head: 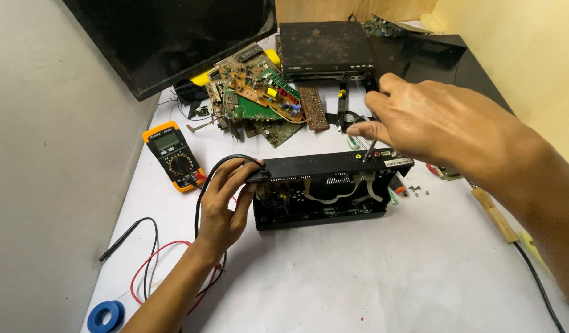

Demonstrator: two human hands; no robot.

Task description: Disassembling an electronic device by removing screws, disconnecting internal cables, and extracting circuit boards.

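Black open set-top box (324, 191) stands on edge, left hand (226, 203) gripping it, right hand (420, 120) pinching a screwdriver (369, 150).

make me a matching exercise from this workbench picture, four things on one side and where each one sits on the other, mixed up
Things:
1. multimeter
2. blue tape roll
3. circuit board pile
4. black open box

Places:
A. under the dark screen, far side of the table
B. near left corner
C. middle, steadied by the left hand
D. left of the box, leads attached

Pairs: 1-D, 2-B, 3-A, 4-C
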